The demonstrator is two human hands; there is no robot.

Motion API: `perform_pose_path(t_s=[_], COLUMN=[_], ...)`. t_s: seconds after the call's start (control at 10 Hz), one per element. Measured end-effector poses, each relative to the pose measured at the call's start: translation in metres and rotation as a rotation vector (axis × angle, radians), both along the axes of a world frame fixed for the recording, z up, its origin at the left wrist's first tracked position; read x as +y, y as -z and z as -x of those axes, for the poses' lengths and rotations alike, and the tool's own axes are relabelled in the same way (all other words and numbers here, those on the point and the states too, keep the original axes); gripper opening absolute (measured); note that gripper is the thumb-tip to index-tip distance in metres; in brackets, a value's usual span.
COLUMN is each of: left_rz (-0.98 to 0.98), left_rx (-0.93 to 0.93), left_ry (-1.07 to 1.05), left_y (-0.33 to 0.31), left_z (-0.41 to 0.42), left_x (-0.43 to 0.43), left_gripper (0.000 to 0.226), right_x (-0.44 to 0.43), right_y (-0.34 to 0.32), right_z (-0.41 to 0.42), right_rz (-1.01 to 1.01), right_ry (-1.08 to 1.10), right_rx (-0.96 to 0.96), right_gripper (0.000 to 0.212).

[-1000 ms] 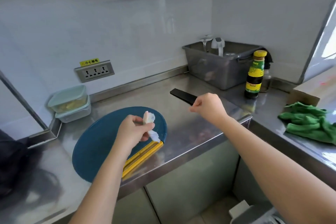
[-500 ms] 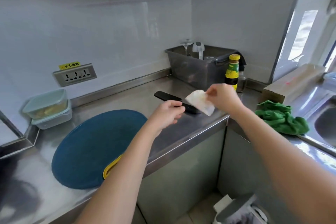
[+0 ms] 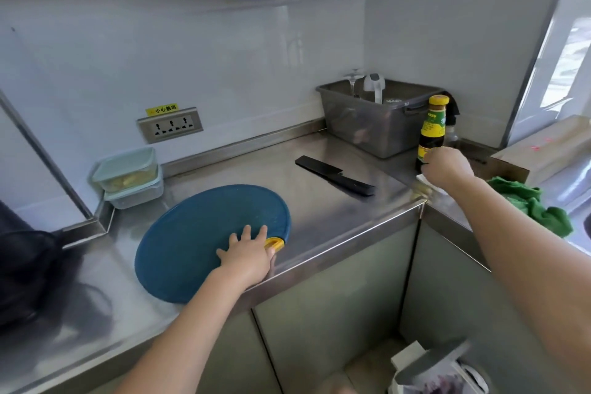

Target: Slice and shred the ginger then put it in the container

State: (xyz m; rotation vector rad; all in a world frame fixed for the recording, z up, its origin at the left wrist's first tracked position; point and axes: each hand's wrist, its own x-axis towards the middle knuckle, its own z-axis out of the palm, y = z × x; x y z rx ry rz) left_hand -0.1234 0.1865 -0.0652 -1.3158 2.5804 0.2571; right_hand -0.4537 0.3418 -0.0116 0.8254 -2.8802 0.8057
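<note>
A round blue cutting board [image 3: 198, 243] with a yellow handle [image 3: 274, 243] lies on the steel counter [image 3: 323, 221]. My left hand [image 3: 248, 254] rests on the board's near right edge beside the handle, fingers spread flat. A black knife [image 3: 335, 174] lies on the counter to the right of the board. My right hand [image 3: 447, 168] is curled over a white tissue [image 3: 431, 185] and holds it down on the counter in front of the sauce bottle [image 3: 433, 128]. Two stacked lidded containers [image 3: 128, 174] stand at the back left; the top one holds yellowish ginger pieces.
A grey plastic bin [image 3: 380, 128] stands in the back corner. A green cloth [image 3: 531, 205] and a cardboard box [image 3: 543, 150] lie at the right. A wall socket [image 3: 171, 125] sits above the containers. A waste bin [image 3: 438, 371] stands on the floor below.
The tissue passed from my left hand to my right, which carried it right and down to the counter by the bottle. My left hand returned to the cutting board.
</note>
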Motion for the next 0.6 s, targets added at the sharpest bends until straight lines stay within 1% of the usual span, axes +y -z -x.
perform_pose_path(t_s=[0.1,0.2,0.3,0.4,0.5,0.6], left_rz=[-0.007,-0.03,-0.056,-0.143,-0.172,-0.137], left_rx=[-0.015,-0.028,-0.07,-0.067,0.031,0.403], left_ry=[0.069,0.147,0.206,0.209,0.192,0.095], left_y=[-0.002,-0.003,-0.007,-0.015,-0.027,-0.053], left_z=[-0.011,-0.026,-0.04,-0.051,-0.058,-0.065], left_x=[0.003,0.002,0.001,-0.004,-0.003,0.0], left_gripper=[0.055,0.055,0.056,0.057,0.054,0.044], right_x=[-0.015,-0.027,-0.036,-0.044,-0.053,-0.055], right_y=[-0.012,-0.023,-0.033,-0.04,-0.043,-0.05], right_z=[-0.024,-0.044,-0.066,-0.092,-0.124,-0.15], right_rz=[0.036,0.05,0.043,0.026,0.021,-0.001], right_ry=[-0.101,-0.21,-0.293,-0.386,-0.54,-0.609], right_rx=[-0.002,0.083,0.095,0.094,0.111,0.116], right_gripper=[0.028,0.029,0.029,0.027,0.024,0.023])
